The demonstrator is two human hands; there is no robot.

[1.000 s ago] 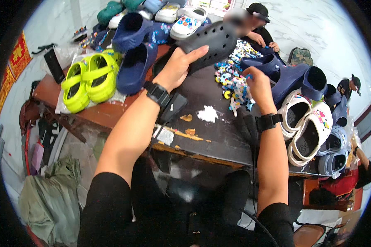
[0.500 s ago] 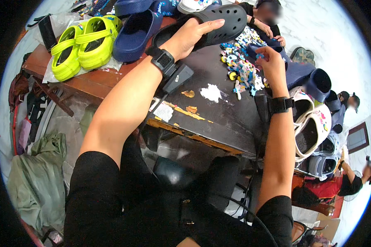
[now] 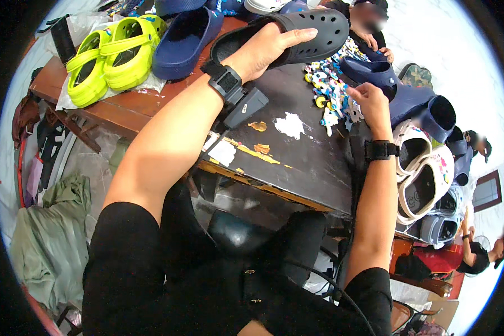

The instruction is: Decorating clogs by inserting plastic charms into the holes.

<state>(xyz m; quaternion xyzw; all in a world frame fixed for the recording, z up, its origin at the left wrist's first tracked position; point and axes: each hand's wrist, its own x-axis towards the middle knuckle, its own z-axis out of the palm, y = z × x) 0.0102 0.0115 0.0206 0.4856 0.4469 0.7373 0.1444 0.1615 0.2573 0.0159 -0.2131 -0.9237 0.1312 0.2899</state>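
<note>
My left hand [image 3: 263, 53] is closed round a black clog [image 3: 316, 36], its thumb lying along the perforated toe and the other fingers hidden inside or beneath. The clog is held above the table with its toe to the right. Over the near right edge of a pile of small colourful shoe charms [image 3: 327, 92], my right hand [image 3: 371, 101] has thumb and finger pinched together. A small bluish charm [image 3: 347, 88] shows at those fingertips, partly hidden.
Lime clogs [image 3: 127, 59] and navy clogs [image 3: 186, 45] stand at the left on the dark table [image 3: 297, 162]. White clogs [image 3: 420, 187] and another navy clog [image 3: 369, 73] are on the right. A co-worker's hands [image 3: 378, 47] work across the table.
The view has shifted slightly. My right hand has come down a little, its fingertips now lower beside the charms. My left hand still grips the black clog.
</note>
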